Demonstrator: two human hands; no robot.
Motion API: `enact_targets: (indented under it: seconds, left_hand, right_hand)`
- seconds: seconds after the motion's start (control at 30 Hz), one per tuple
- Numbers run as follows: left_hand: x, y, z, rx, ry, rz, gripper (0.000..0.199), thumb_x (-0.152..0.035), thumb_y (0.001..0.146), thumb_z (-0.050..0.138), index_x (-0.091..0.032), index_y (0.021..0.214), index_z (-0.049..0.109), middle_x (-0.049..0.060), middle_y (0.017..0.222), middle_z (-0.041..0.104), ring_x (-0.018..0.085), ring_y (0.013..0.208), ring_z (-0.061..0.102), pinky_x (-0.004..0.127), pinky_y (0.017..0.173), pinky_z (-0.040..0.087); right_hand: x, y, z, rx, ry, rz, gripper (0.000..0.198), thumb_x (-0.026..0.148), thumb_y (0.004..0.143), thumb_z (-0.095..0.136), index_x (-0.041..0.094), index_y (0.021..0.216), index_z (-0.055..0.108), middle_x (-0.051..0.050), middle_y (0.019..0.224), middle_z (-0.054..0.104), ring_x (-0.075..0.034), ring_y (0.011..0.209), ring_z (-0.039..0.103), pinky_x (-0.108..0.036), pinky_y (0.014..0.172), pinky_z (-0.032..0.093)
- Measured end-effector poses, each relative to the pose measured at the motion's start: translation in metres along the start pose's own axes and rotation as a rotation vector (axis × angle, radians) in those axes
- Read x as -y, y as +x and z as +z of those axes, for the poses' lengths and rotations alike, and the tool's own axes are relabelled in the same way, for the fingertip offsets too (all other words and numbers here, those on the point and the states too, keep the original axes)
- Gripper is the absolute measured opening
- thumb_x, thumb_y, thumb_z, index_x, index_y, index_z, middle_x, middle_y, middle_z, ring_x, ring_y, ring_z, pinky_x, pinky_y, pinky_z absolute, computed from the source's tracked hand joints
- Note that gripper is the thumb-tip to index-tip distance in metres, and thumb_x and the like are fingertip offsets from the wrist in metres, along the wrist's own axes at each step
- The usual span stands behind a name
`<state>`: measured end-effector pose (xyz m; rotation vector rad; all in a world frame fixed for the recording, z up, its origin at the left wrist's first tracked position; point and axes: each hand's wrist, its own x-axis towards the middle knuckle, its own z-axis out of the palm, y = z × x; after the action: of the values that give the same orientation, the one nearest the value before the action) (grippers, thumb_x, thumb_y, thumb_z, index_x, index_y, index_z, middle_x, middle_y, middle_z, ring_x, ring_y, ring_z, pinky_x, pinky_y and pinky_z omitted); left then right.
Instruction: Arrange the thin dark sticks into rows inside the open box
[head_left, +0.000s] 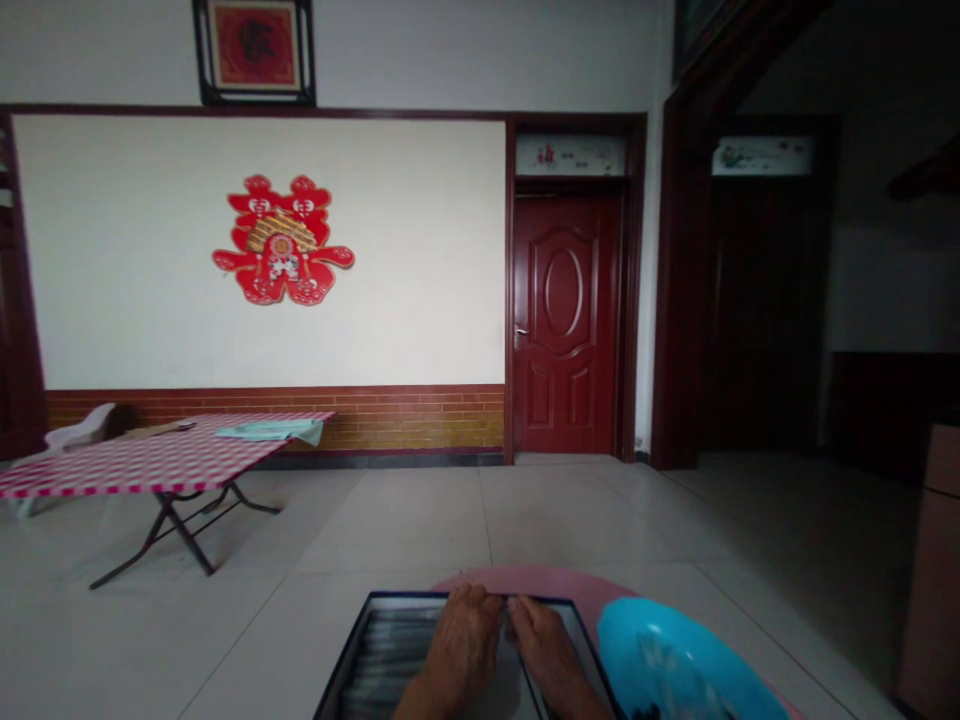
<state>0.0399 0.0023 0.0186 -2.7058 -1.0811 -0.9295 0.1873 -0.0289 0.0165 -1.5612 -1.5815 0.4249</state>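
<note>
A shallow tray with a dark blue rim lies low in front of me. Its left part holds a row of long, greyish, slender items, too blurred to name. Over the far middle of the tray is my left hand, its fingers curled closed by the rim. Close beside it my right hand has thumb and fingers pressed together. Anything in either grip is too small or hidden to make out. Below the right hand a thin dark line runs along the tray; whether it is a divider or a loose piece I cannot tell.
A blue basin with clear and dark small items stands to the right, on a pink round surface that also shows behind the tray. Farther left stands a folding table with a checked cloth. A red door is at the back.
</note>
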Motion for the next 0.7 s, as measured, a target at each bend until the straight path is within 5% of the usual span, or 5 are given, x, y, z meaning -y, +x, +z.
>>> enact_targets:
  seconds: [0.2,0.4,0.53,0.7]
  left_hand:
    - [-0.005,0.004,-0.005,0.012,-0.029,-0.006,0.024,-0.014,0.088,0.041,-0.018,0.092,0.064,0.008,0.088,0.063,0.021,0.084,0.058,0.036,0.081,0.045]
    - [-0.008,0.005,-0.016,-0.33,-0.11,-0.004,0.026,-0.022,0.093,0.039,-0.017,0.105,0.062,0.011,0.098,0.063,0.022,0.09,0.058,0.036,0.082,0.046]
    - [-0.005,0.007,-0.018,-0.303,-0.297,-0.272,0.036,-0.036,0.094,0.039,-0.019,0.073,0.064,0.006,0.069,0.062,0.02,0.069,0.061,0.031,0.067,0.046]
    - [0.001,0.016,-0.019,-0.325,-0.915,-0.687,0.053,-0.067,0.078,0.05,-0.018,0.065,0.063,0.001,0.054,0.059,0.018,0.053,0.057,0.028,0.053,0.043]
  right_hand:
    - [-0.003,0.004,0.001,0.029,0.057,-0.015,0.044,0.049,0.085,0.027,0.024,0.062,0.055,-0.006,0.065,0.066,-0.02,0.063,0.059,-0.028,0.06,0.042]
    - [-0.004,0.01,-0.01,-0.084,0.062,0.078,0.045,0.05,0.085,0.024,0.025,0.057,0.049,-0.005,0.061,0.063,-0.019,0.062,0.058,-0.029,0.062,0.042]
    - [0.002,0.011,-0.01,-0.106,0.288,0.156,0.051,0.056,0.086,0.021,0.025,0.057,0.049,-0.003,0.06,0.061,-0.019,0.063,0.059,-0.028,0.063,0.045]
    - [0.011,0.002,0.014,0.073,0.624,0.241,0.05,0.062,0.083,0.035,0.022,0.061,0.054,-0.001,0.057,0.06,-0.015,0.054,0.056,-0.027,0.057,0.043]
